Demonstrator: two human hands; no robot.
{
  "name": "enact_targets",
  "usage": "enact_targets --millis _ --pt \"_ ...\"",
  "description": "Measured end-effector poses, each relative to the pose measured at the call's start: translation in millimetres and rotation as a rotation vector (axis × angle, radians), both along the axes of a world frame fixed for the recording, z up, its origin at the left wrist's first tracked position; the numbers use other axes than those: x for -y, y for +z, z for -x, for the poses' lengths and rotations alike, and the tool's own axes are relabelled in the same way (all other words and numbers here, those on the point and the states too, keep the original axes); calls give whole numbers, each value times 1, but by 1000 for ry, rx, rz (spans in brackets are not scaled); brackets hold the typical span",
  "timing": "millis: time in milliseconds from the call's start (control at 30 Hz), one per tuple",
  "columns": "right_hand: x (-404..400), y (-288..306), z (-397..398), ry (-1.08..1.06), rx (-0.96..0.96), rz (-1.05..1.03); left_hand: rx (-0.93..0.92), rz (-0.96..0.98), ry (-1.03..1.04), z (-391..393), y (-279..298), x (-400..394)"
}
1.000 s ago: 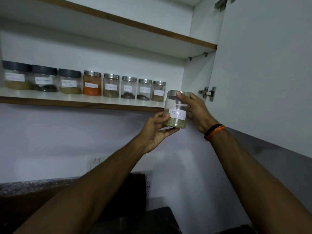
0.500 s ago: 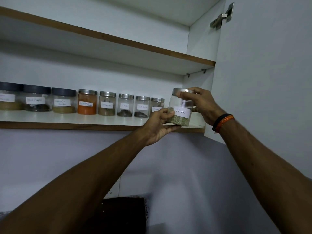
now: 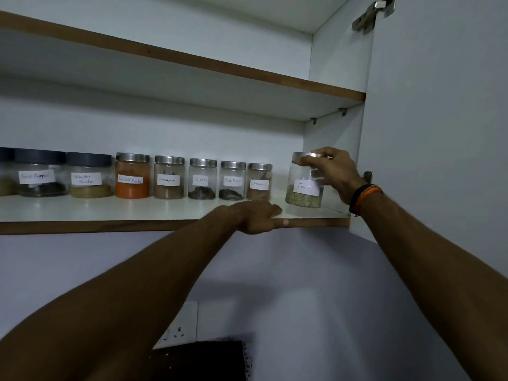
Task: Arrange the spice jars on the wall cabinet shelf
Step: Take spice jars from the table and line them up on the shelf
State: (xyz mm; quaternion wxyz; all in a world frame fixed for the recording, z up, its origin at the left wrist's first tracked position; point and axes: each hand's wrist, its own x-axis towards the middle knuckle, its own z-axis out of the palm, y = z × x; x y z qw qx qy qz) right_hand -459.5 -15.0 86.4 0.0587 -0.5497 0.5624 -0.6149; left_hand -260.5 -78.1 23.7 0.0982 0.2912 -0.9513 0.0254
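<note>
Nine labelled spice jars stood on the lower shelf (image 3: 110, 213): eight in a row along the back, three with dark lids at the left and five with metal lids, among them the orange chilli jar (image 3: 133, 176) and the cloves jar (image 3: 202, 179). The ninth, the fennel jar (image 3: 303, 181), stood apart at the right end, near the cabinet side wall. The right hand (image 3: 334, 171) gripped its metal lid from above, fingers curled round the rim. The left hand (image 3: 258, 217) rested on the shelf's front edge, fingers loosely bent, holding nothing. A gap separated the fennel jar from the row. One upper shelf (image 3: 192, 61), one open door (image 3: 439, 119) and one wall socket (image 3: 180, 327) were visible.
</note>
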Motion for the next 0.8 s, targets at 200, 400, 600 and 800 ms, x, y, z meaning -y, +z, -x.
enact_targets --millis 200,400,600,800 --pt "43 -19 19 -68 67 -20 93 10 21 11 0 14" --pt "76 -26 25 -92 20 17 112 54 12 13 1 13" --pt "97 -24 31 -93 -34 22 121 36 13 14 3 11" --pt "113 -11 41 -87 -112 -62 107 12 15 14 4 12"
